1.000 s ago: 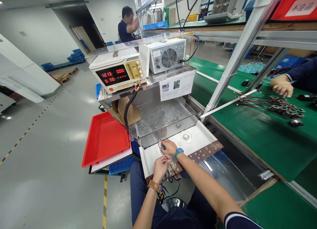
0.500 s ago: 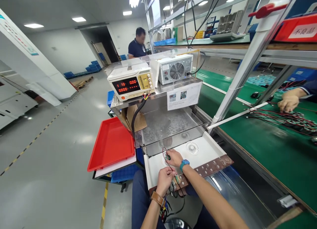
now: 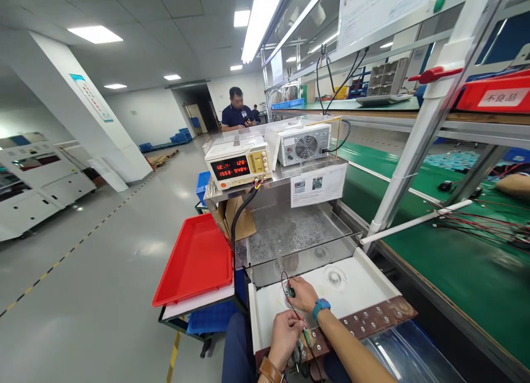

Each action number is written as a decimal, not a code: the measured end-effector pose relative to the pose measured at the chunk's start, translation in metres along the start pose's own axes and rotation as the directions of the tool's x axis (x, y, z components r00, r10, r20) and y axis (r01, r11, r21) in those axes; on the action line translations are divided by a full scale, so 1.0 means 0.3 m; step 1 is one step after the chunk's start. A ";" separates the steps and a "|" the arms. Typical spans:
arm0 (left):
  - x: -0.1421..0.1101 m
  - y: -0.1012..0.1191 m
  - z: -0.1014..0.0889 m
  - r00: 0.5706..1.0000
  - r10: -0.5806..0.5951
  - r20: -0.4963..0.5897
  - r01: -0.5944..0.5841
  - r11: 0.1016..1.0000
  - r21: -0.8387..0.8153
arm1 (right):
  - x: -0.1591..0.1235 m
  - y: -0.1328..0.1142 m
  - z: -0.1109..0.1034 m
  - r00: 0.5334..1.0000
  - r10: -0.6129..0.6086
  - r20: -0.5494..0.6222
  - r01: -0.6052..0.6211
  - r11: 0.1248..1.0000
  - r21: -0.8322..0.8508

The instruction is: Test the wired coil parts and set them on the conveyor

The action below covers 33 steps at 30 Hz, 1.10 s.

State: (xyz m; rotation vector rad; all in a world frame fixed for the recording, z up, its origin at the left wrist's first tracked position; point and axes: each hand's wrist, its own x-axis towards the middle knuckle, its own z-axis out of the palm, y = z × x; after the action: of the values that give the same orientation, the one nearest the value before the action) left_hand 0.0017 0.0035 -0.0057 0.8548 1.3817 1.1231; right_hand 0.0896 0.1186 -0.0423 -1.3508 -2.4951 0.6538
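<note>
Moved: far person [image 3: 237, 113], raised arm [image 3: 232, 127] now lowered. Left hand [image 3: 286, 334], near: pinching wire [image 3: 282, 282]. Right hand [image 3: 304, 294], farther: curled, holding circuit board [image 3: 292, 292].

Along the front edge of the smooth white plastic tray [image 3: 360, 286], a matt dark-brown strip [image 3: 380, 315] is studded with shiny round metal eyelets [image 3: 386, 319], and a green plastic-looking clip [image 3: 307, 337] is seen. A semi-gloss finish is shown by the shallow red plastic bin [image 3: 199, 261]. Matt brown cardboard [image 3: 243, 222] is set at the left edge of a mottled grey metal-looking plate [image 3: 290, 228].
</note>
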 end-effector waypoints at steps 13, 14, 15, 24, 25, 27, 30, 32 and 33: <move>-0.002 -0.007 -0.010 0.999 0.033 0.019 -0.034 0.997 0.062 | 0.005 0.002 -0.017 0.997 0.040 0.061 -0.041 0.999 0.010; -0.002 -0.008 -0.010 0.999 0.030 0.020 -0.031 0.998 0.062 | 0.007 0.006 -0.014 0.997 0.046 0.066 -0.047 0.999 0.014; -0.002 -0.008 -0.010 0.999 0.024 0.021 -0.025 0.998 0.062 | 0.009 0.010 -0.011 0.996 0.051 0.070 -0.052 0.998 0.018; -0.002 -0.013 -0.011 1.000 0.014 0.016 -0.016 0.995 0.099 | 0.003 0.016 -0.013 0.996 0.059 0.065 -0.060 0.998 0.017; -0.001 -0.016 -0.011 1.000 0.015 0.011 -0.016 0.994 0.105 | 0.002 0.016 -0.014 0.997 0.053 0.064 -0.054 0.998 0.011; 0.001 -0.022 -0.010 1.000 0.016 0.001 -0.016 0.993 0.115 | 0.002 0.019 -0.013 0.997 0.043 0.063 -0.043 0.999 -0.003; 0.003 -0.026 -0.008 1.000 0.018 -0.001 -0.018 0.992 0.124 | 0.004 0.027 -0.007 0.998 0.027 0.059 -0.025 0.999 -0.022; 0.001 -0.023 -0.006 1.000 0.018 0.007 -0.019 0.992 0.125 | 0.006 0.032 -0.002 0.999 0.012 0.052 -0.011 1.000 -0.029; 0.000 -0.021 -0.005 1.000 0.018 0.012 -0.019 0.992 0.126 | 0.006 0.034 0.000 0.999 0.008 0.049 -0.007 0.999 -0.032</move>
State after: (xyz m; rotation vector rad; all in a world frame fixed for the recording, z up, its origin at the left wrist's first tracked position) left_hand 0.0008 0.0014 -0.0119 0.9645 1.4506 1.0526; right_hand 0.0961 0.1250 -0.0473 -1.3721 -2.5505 0.6589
